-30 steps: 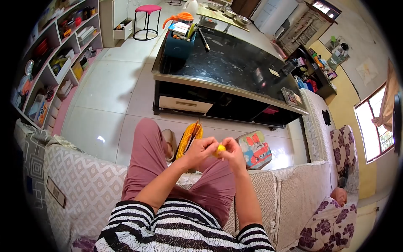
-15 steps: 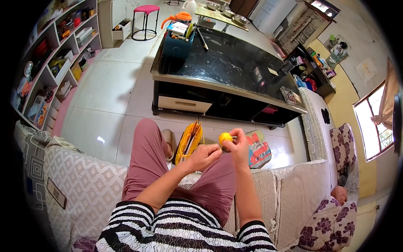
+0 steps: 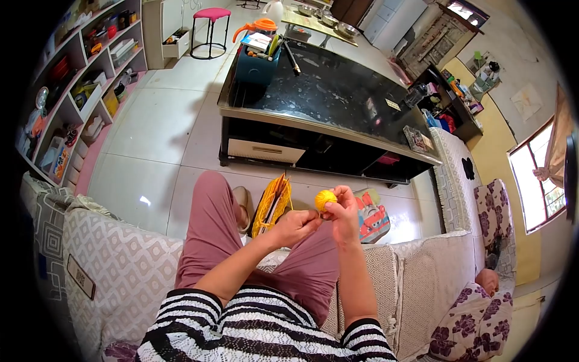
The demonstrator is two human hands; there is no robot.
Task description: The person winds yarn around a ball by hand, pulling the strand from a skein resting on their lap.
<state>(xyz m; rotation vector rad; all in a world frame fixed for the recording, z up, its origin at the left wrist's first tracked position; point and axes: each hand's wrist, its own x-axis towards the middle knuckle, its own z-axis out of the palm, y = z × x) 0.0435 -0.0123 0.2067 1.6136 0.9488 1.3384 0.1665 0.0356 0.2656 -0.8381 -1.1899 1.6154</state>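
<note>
A small ball of yellow yarn (image 3: 325, 200) sits in the fingertips of my right hand (image 3: 344, 218), which is closed around its right side. Just below and to the left of the ball, my left hand (image 3: 295, 228) is pinched, its fingertips close to my right hand. It seems to hold a thin yarn strand, barely visible between the hands. Beneath them on the floor stands an open yellow bag (image 3: 271, 206), to the left of the ball.
A patterned box or stool (image 3: 373, 217) is on the floor to the right. Ahead stands a low black-topped table (image 3: 338, 90) carrying a blue container (image 3: 256, 66). A phone (image 3: 81, 276) lies on the sofa (image 3: 126, 259) at left. Shelves (image 3: 78, 48) line the left wall.
My right hand has turned slightly, with its fingers shifting on the ball. My left hand has moved a little down and its fingers have turned.
</note>
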